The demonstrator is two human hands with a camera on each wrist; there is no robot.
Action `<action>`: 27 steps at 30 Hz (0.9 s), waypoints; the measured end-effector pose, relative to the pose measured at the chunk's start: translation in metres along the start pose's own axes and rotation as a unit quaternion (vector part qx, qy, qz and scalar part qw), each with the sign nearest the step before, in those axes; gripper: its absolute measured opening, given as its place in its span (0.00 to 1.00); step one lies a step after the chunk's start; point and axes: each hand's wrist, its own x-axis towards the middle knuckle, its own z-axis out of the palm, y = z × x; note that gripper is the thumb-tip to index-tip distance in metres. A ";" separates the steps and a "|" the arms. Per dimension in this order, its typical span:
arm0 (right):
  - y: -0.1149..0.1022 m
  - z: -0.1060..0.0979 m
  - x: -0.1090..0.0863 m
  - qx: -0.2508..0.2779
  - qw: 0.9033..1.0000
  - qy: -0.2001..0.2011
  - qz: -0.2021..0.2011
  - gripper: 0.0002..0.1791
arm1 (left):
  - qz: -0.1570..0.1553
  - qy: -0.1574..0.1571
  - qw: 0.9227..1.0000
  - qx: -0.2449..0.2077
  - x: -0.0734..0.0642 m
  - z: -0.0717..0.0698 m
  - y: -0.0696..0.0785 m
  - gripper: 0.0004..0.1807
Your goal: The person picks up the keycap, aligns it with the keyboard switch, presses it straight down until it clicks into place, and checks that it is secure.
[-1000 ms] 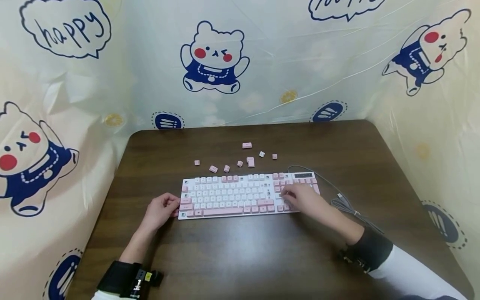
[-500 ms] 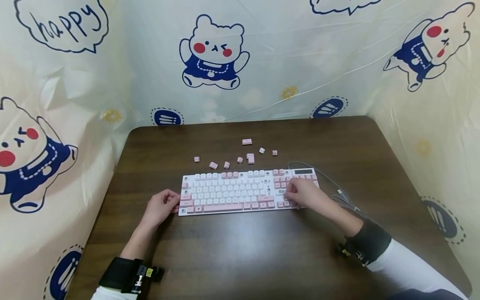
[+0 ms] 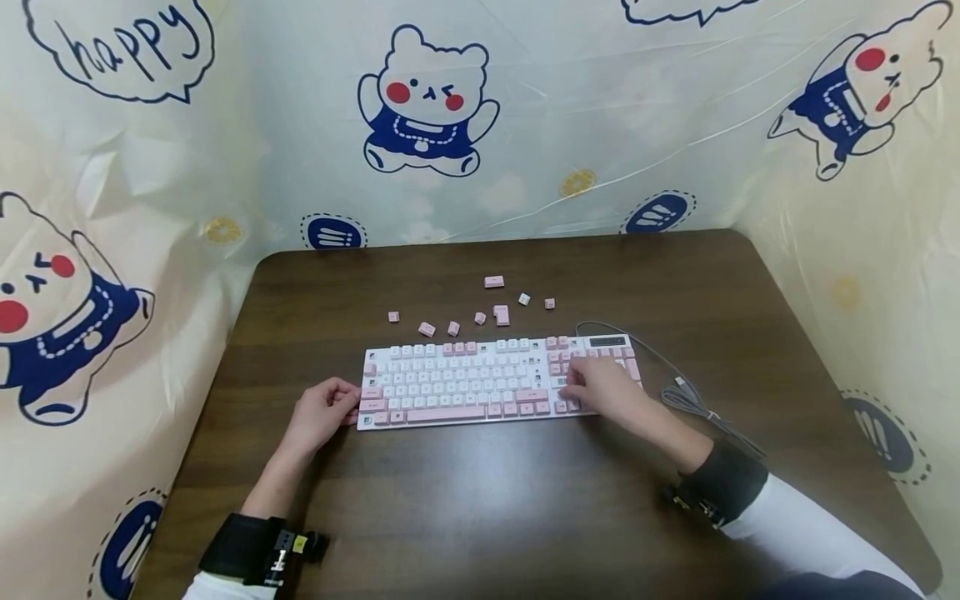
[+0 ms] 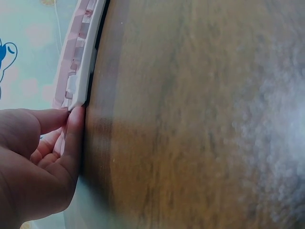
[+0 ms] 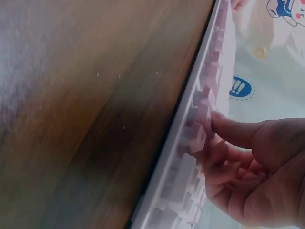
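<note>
A white and pink keyboard [image 3: 450,390] lies flat on the table, with a few sockets bare of keycaps. My left hand [image 3: 322,414] grips its left end, thumb and index finger at the near corner, as the left wrist view shows. Over the keyboard's right part is my right hand [image 3: 609,390], fingers curled down among the keys. In the right wrist view the right hand [image 5: 259,167] has its thumb and fingertips around a pink keycap [image 5: 204,113] near the front edge; the fingers partly hide it.
Several loose pink and white keycaps [image 3: 502,316] lie behind the keyboard on the brown table [image 3: 465,508]. A grey cable [image 3: 686,400] lies bundled to the right. A printed curtain [image 3: 525,125] surrounds the table's back and sides.
The right hand first shifts slightly toward the near side, then moves a little back to the left over the keys. The left hand stays at the keyboard's end. The head view tilts slightly.
</note>
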 end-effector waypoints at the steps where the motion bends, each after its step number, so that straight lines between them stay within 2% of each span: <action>1: 0.000 -0.001 0.000 -0.001 1.000 0.000 0.001 0.11 | 0.001 -0.001 1.000 0.001 0.001 0.000 0.000 0.13; 8: 0.006 -0.003 0.000 0.004 1.000 -0.006 -0.006 0.08 | -0.003 -0.001 1.000 0.006 0.002 0.001 -0.001 0.13; 12: 0.013 -0.006 0.004 0.001 1.000 -0.006 -0.011 0.12 | -0.006 -0.001 1.000 0.008 0.003 0.001 -0.001 0.14; 16: 0.020 -0.014 0.013 -0.002 0.999 -0.053 0.002 0.18 | -0.007 -0.004 1.000 0.010 0.003 0.000 0.000 0.14; 19: 0.023 -0.021 0.021 0.017 0.994 -0.110 0.013 0.20 | -0.008 -0.004 1.000 0.014 0.004 -0.001 0.000 0.14; 22: 0.026 -0.026 0.028 0.028 0.989 -0.147 0.016 0.21 | -0.006 -0.003 1.000 0.014 0.005 0.000 -0.001 0.13; 27: 0.025 -0.029 0.033 -0.012 0.986 -0.164 0.028 0.24 | -0.007 -0.004 1.000 0.007 0.007 0.001 -0.001 0.13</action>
